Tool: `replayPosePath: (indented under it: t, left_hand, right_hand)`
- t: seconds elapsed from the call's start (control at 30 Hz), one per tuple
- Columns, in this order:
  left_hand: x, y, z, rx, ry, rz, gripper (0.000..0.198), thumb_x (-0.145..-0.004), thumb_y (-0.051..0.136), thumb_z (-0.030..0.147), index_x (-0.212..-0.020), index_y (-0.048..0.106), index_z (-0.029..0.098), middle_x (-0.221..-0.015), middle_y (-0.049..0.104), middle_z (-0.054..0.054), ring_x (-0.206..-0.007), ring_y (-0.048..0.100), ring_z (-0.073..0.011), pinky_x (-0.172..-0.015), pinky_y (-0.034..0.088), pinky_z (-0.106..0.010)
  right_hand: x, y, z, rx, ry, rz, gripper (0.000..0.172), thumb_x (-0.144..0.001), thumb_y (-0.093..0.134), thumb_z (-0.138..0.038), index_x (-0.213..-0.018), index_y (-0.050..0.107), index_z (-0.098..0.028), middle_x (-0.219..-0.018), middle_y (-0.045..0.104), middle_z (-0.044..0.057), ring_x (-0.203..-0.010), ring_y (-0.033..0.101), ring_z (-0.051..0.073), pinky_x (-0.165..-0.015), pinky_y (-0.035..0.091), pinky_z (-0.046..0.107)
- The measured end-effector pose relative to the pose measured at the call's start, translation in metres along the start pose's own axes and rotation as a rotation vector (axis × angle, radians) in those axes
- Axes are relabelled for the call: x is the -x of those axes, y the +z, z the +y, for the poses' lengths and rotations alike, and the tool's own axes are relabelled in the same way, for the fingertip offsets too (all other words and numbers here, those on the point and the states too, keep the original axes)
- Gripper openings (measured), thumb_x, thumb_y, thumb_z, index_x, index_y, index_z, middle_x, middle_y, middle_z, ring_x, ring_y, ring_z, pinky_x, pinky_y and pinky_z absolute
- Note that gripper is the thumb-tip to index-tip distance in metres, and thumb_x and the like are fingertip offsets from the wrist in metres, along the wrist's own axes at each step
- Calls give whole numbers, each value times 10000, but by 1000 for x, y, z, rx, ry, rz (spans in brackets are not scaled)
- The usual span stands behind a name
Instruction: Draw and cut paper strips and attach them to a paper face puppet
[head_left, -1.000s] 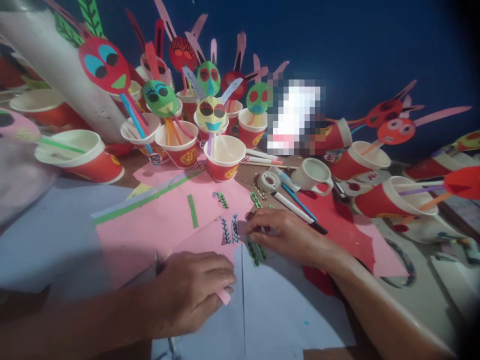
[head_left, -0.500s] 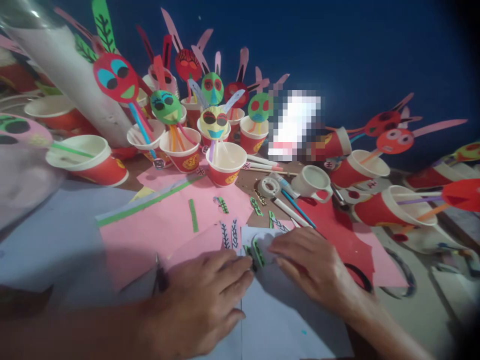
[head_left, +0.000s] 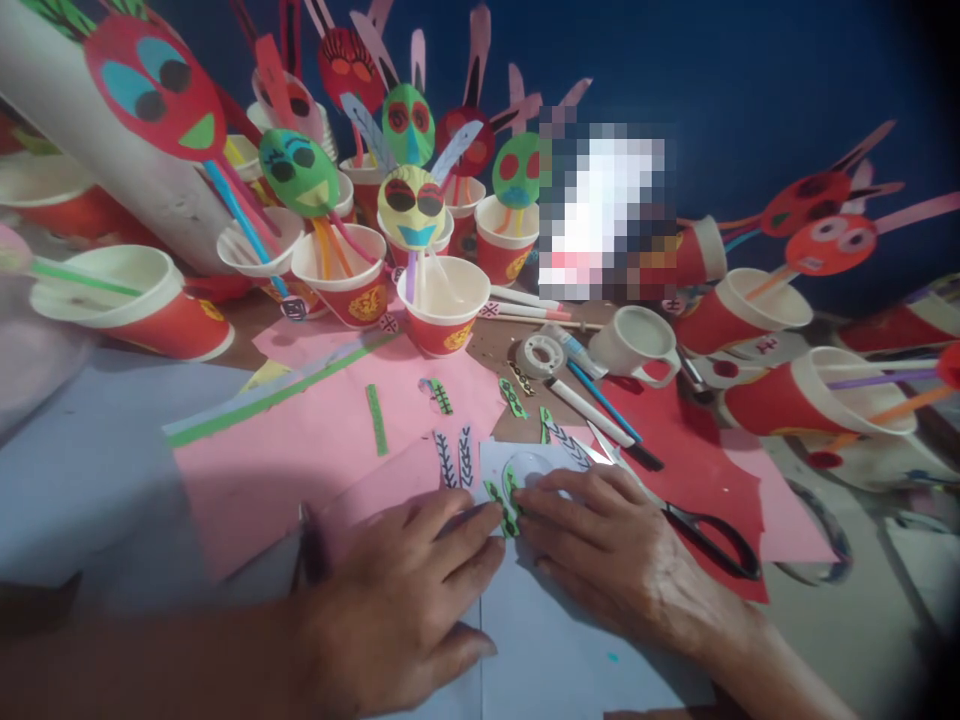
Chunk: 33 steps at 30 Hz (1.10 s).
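Your right hand (head_left: 600, 535) has just slid toward your left hand (head_left: 409, 590), so the green strips (head_left: 511, 484) now lie closer together between your fingertips, where both hands can work them, your fingers spread loose, pinching nothing.

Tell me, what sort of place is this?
Probably a craft table, though I can't tell in what building: paper faces rise above red cups, scissors lie on red paper, beside decorated green strips.
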<state>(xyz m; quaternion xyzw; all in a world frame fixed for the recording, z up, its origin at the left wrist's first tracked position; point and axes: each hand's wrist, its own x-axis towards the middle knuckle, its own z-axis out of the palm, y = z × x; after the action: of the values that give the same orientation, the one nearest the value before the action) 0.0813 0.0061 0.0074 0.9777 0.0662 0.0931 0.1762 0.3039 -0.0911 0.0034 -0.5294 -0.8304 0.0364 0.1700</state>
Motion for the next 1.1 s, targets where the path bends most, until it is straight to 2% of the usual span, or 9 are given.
replayPosePath:
  t: [0.27,0.5,0.8,1.1]
  left_hand:
    - [-2,-1,5,-11,-46,-55,539,-859,454,531,-1226,526,144,-1305,532,-75,-1098,446,-273,-828,419,-382]
    - [-1,0,5,-19,-37,-52,517,-871,445,511,-1209,536,131,-1301,534,-84,-1100,453,-289,-808,429,-402]
    - [-1,3,7,-45,-55,-15,474,-859,487,489,-1170,567,140,-1281,547,-81,-1117,436,-279,-858,426,-402]
    - [0,2,9,-50,-65,-40,470,-863,483,479,-1185,554,144,-1292,539,-78,-1130,435,-290,-838,443,-408]
  right_hand:
    - [1,3,-2,-28,11,70,131,-821,590,-176,-928,660,-208,-1107,683,-6,-981,577,209,-850,353,409]
    - [1,-10,4,-96,80,168,171,-818,552,-159,-942,665,-183,-1024,711,32,-928,583,218,-804,348,411]
    - [3,-2,-4,-29,-10,83,164,-824,565,-196,-961,652,-218,-1053,698,-3,-951,572,207,-837,319,409]
    - [-4,2,-9,-23,2,53,106,-835,548,-209,-887,639,-217,-1009,691,19,-937,572,208,-828,331,412]
